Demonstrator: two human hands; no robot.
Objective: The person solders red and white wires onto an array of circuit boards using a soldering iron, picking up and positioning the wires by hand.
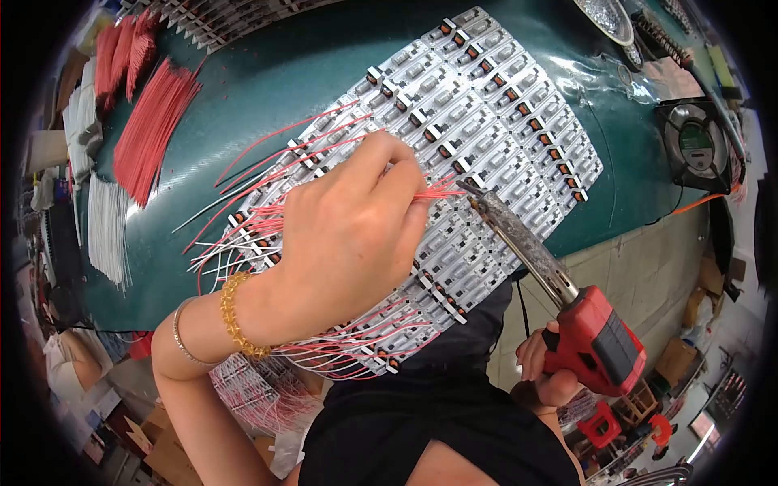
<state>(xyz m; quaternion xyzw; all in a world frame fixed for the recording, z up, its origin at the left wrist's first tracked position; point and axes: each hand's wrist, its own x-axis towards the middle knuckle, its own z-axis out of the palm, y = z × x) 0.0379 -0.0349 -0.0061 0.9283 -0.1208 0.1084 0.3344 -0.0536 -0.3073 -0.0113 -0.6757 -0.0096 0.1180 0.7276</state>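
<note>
My left hand (348,219) is closed, thumb and fingers pinching a bunch of thin red wires (438,191) whose ends stick out to the right. Beneath it lies a large panel of small silver-grey circuit boards (486,138), set in rows with black and orange parts. Red and white wires trail from the panel's left and lower edges. In my right hand (545,368) is a red pistol-grip soldering iron (596,336), its fingers wrapped round the handle. The dark tip of the iron is close to the wire ends; whether they touch, I cannot tell.
On the green tabletop (243,97), cut red wires (154,134) and white wires (108,231) lie in bundles at the left. Another board panel (227,16) sits at the far edge. A black fan (695,146) stands at the right, with a metal dish (606,18) beyond.
</note>
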